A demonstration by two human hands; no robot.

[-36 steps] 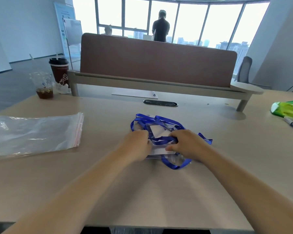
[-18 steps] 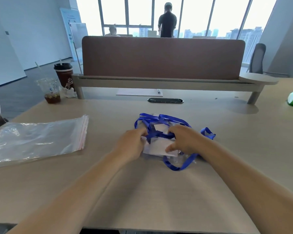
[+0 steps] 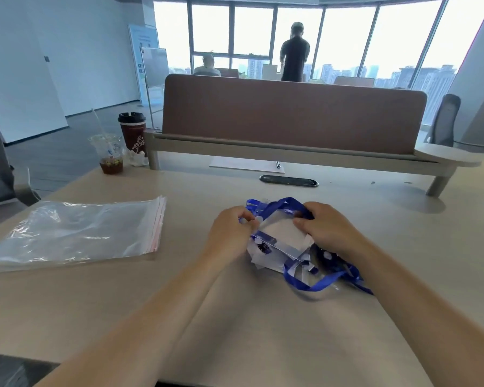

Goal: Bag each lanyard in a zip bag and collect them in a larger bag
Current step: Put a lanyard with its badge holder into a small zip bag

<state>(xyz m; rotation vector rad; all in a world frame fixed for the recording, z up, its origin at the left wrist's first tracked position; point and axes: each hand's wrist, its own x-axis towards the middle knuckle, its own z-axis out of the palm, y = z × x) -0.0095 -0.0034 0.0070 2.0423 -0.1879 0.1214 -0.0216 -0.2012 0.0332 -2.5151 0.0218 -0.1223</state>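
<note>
A tangle of blue lanyards (image 3: 313, 283) with clear badge holders lies on the tan desk (image 3: 235, 317) in front of me. My left hand (image 3: 229, 233) pinches the left edge of a clear badge holder (image 3: 282, 236) with a white card inside. My right hand (image 3: 330, 227) grips its right side together with a blue strap. The holder is lifted and tilted above the pile. A stack of large clear zip bags (image 3: 76, 233) with red seal lines lies flat to the left.
A dark coffee cup (image 3: 132, 132) and a clear plastic cup with a straw (image 3: 109, 153) stand at the desk's far left corner. A brown divider panel (image 3: 291, 113) runs across the back. Two people are far behind it, and office chairs stand at both sides.
Both hands have lifted one badge holder up from the lanyard pile and tilted it. The camera view has moved closer and slightly left.
</note>
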